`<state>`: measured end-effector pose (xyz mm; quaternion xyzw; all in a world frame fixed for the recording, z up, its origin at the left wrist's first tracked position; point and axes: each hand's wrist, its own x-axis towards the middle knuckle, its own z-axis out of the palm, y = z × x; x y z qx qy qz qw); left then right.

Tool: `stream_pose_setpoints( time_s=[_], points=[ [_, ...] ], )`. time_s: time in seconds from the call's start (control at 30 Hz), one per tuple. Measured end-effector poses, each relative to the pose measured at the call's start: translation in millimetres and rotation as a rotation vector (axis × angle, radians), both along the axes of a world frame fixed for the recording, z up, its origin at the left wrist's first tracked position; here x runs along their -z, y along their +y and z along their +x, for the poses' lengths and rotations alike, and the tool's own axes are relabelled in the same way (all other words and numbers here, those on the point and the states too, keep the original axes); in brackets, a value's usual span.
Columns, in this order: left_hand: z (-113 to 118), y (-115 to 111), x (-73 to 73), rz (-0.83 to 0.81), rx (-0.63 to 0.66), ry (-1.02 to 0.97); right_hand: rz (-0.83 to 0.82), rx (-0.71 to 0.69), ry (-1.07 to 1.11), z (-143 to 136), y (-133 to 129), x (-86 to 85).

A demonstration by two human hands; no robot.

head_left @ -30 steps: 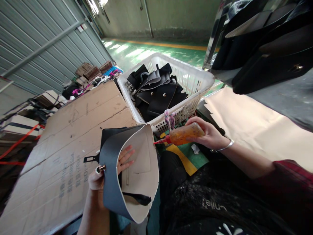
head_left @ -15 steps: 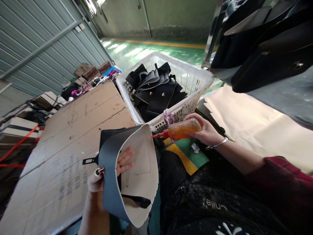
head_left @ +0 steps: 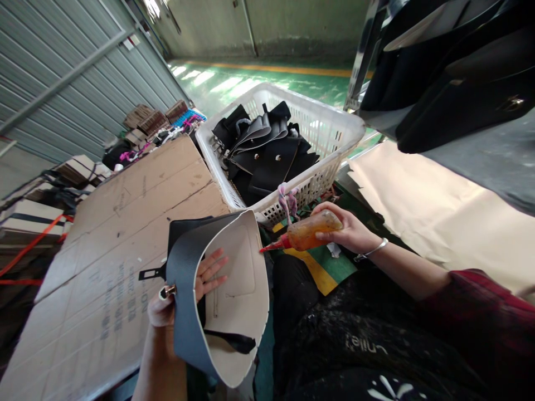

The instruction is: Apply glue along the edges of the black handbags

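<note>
The head view shows a bag (head_left: 236,312) standing open, its outside dark and smooth, its lining pale cream with a stitched pocket outline that has a rounded corner. The lining's right edge is slightly wavy. A black strap (head_left: 232,338) lies inside, low down; a black slotted tab (head_left: 152,273) sticks out on the left, beside a gold clasp (head_left: 168,291).

The bag is held at the right edge of the cardboard-covered tabletop (head_left: 96,239), toward its near end and partly past that edge. The left hand (head_left: 209,274) holds it, thumb outside by the clasp, fingers spread inside against the lining. The right hand (head_left: 351,228) is closed around a clear bottle (head_left: 314,230) of orange liquid, tilted so its red nozzle (head_left: 273,244) points down and left. The tip is at the bag's right edge; whether it touches cannot be told.

A white basket (head_left: 324,184) of black pieces (head_left: 271,167) stands along the tabletop's far right edge, its near rim just beyond the bag and bottle. A knotted cloth (head_left: 288,201) hangs from it, close to the bottle. Green and yellow floor (head_left: 315,270) shows below the bottle, beside the person's dark-clothed knee (head_left: 295,284). Cardboard spreads left of the tab to the tabletop's left edge.
</note>
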<state>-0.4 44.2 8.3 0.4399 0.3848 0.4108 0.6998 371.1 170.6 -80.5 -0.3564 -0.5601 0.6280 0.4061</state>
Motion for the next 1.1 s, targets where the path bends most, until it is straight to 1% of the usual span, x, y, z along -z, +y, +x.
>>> stream_pose_setpoints(
  time_s=[0.07,0.2,0.37,0.5,0.63,0.7,0.83,1.0,1.1],
  points=[
    [1,0,-1.0,-0.001,-0.013,0.015,-0.014,-0.016,0.002,1,-2,0.1],
    [3,1,-2.8,0.016,0.012,-0.009,-0.031,-0.054,0.007,4,-6,-0.7],
    [3,1,-2.6,0.002,-0.009,-0.005,-0.046,-0.095,0.008,6,-14,-2.2],
    [2,1,-2.5,0.009,-0.008,-0.013,-0.062,-0.125,0.004,9,-21,-0.2],
    [3,2,-3.1,0.019,0.019,-0.003,-0.060,-0.150,-0.004,12,-25,2.4],
    [3,2,-3.0,0.019,0.012,-0.003,-0.045,-0.138,-0.015,13,-26,3.3],
    [3,1,-1.8,0.004,-0.011,0.012,-0.007,-0.047,-0.025,15,-25,4.2],
    [0,0,0.1,-0.001,-0.007,0.020,-0.020,0.024,0.027,9,-21,3.7],
    [0,0,0.5,0.002,0.004,0.009,-0.045,0.036,0.031,3,-20,5.3]
  ],
)
